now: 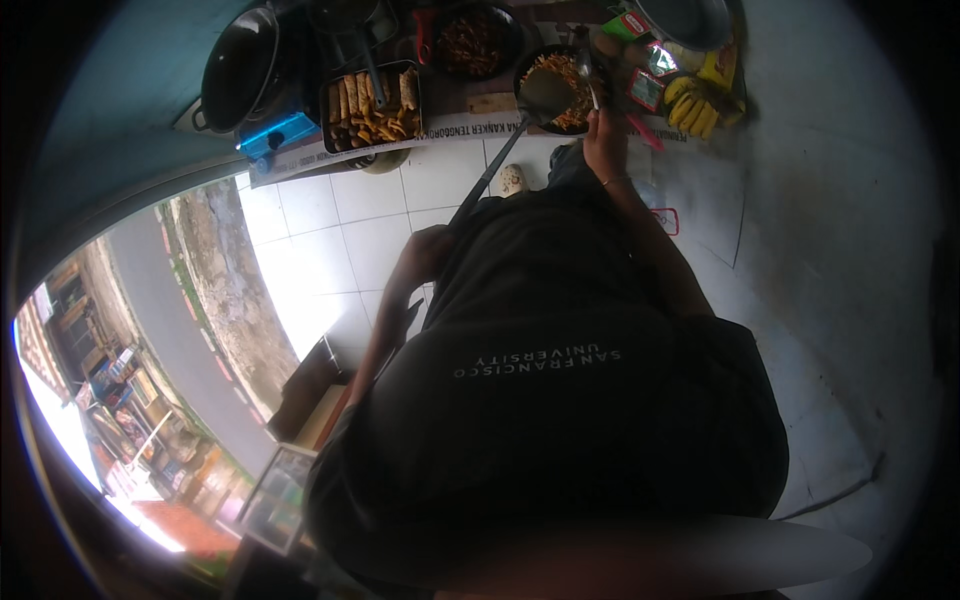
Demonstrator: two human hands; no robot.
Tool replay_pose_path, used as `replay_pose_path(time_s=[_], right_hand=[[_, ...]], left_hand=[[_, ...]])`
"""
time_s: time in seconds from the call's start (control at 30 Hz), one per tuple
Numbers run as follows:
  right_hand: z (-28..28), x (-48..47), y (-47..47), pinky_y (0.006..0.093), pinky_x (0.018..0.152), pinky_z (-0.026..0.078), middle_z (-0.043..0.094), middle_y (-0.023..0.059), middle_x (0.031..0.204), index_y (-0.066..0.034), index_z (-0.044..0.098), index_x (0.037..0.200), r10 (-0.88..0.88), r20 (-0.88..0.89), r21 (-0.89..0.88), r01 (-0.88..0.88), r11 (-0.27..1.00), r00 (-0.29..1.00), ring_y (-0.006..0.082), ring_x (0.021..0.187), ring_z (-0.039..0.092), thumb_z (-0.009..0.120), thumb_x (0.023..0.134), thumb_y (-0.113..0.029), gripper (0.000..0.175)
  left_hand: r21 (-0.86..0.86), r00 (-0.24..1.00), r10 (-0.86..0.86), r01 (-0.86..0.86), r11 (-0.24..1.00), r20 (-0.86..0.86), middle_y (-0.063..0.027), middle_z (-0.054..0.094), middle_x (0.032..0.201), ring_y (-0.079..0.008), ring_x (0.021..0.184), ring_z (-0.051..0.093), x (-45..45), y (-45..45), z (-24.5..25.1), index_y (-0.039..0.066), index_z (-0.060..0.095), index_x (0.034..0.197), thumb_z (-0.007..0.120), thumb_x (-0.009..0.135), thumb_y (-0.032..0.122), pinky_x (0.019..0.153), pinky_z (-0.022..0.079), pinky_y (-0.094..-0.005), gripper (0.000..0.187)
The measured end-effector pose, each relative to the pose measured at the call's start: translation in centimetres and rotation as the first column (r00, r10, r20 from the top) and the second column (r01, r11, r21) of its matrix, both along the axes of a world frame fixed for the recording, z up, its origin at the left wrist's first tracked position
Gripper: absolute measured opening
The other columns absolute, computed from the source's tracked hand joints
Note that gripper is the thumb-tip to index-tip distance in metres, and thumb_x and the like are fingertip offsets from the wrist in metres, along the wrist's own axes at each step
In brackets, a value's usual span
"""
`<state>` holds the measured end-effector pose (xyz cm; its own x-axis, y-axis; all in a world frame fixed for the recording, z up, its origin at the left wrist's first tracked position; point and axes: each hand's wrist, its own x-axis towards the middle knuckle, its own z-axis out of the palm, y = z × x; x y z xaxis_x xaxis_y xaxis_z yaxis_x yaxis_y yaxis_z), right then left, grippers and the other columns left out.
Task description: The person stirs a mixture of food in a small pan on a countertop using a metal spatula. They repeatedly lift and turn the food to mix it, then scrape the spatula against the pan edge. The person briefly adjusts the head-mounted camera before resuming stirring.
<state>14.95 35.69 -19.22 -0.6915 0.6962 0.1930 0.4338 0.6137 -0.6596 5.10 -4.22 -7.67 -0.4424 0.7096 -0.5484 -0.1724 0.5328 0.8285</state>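
My left hand (430, 253) is closed round the handle of a long metal spatula (491, 161), whose broad blade lies over a round dark pan (523, 120) at the table's near edge. Shredded orange-brown food (566, 66) fills that pan. My right hand (604, 146) grips a metal spoon (585, 66) at the pan's right side, the spoon's bowl over the food. A pink-handled utensil (646, 133) lies just right of my right hand. Left of the pan, a rectangular tray (418, 135) holds rolled items, fried pieces and small round balls, with tongs or a similar utensil across it.
A large wok (238, 71) stands at the far left beside a blue stove (277, 135). Behind the table's middle is a red-handled pan (469, 41) of dark food. Bananas (690, 105), packets and a grey bowl (694, 19) crowd the right end. White floor tiles (442, 176) lie below.
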Motion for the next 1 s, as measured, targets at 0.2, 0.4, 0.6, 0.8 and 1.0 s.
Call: replay_pose_path(time_s=[0.2, 0.4, 0.6, 0.8, 1.0], right_hand=[[-0.6, 0.8, -0.5, 0.0520, 0.070, 0.050, 0.065, 0.0206, 0.077, -0.0061, 0.062, 0.094, 0.092, 0.095, -0.032, -0.089, 0.995, 0.991, 0.0435, 0.077, 0.065, 0.055, 0.101, -0.025, 0.022], [-1.5, 0.9, 2.7, 0.0410, 0.058, 0.040, 0.054, 0.0090, 0.065, -0.0033, 0.056, 0.081, 0.132, -0.129, -0.330, -0.168, 0.929, 0.983, 0.0261, 0.059, 0.054, 0.056, 0.103, -0.024, 0.030], [-1.3, 0.9, 3.4, 0.0258, 0.047, 0.031, 0.043, -0.0063, 0.062, -0.0129, 0.051, 0.080, -0.228, -0.259, -0.871, -0.125, 0.475, 0.939, 0.0054, 0.053, 0.042, 0.056, 0.104, -0.031, 0.031], [0.2, 0.7, 3.3, 0.0275, 0.044, 0.031, 0.039, -0.0029, 0.058, -0.0161, 0.046, 0.073, -0.201, -0.162, -0.901, -0.062, 0.428, 0.966, 0.0100, 0.043, 0.038, 0.049, 0.106, -0.045, 0.044], [1.6, 0.2, 2.7, 0.0272, 0.037, 0.029, 0.038, -0.0050, 0.055, -0.0171, 0.044, 0.075, -0.230, -0.130, -0.946, -0.052, 0.319, 0.965, 0.0084, 0.040, 0.036, 0.049, 0.106, -0.051, 0.046]], left_hand=[[0.025, 0.989, 0.085, -0.089, 0.996, 0.119, 0.0038, 0.057, 0.072, -0.0047, 0.058, 0.049, 0.0, -0.2, -0.5, 0.000, 0.066, 0.103, 0.058, 0.104, 0.025, 0.049, 0.038, -0.0230, 0.026], [-0.070, 0.956, 0.113, -0.098, 0.993, 0.270, 0.0079, 0.046, 0.066, -0.0028, 0.051, 0.040, -0.3, 0.4, 0.9, 0.004, 0.063, 0.097, 0.056, 0.104, 0.029, 0.044, 0.028, -0.0221, 0.027], [-0.083, 0.891, 0.185, -0.165, 0.983, 0.415, 0.0085, 0.044, 0.064, -0.0025, 0.049, 0.037, -0.5, 1.2, 3.3, 0.001, 0.063, 0.100, 0.052, 0.105, 0.032, 0.042, 0.025, -0.0227, 0.033], [-0.049, 0.867, 0.188, -0.187, 0.981, 0.462, 0.0085, 0.043, 0.063, -0.0027, 0.048, 0.036, -0.4, 1.2, 4.1, -0.002, 0.064, 0.110, 0.052, 0.104, 0.032, 0.042, 0.024, -0.0229, 0.036], [-0.051, 0.833, 0.236, -0.244, 0.969, 0.500, 0.0079, 0.043, 0.063, -0.0036, 0.049, 0.037, -0.2, 0.5, 2.6, -0.003, 0.063, 0.111, 0.052, 0.104, 0.031, 0.043, 0.024, -0.0228, 0.037]])
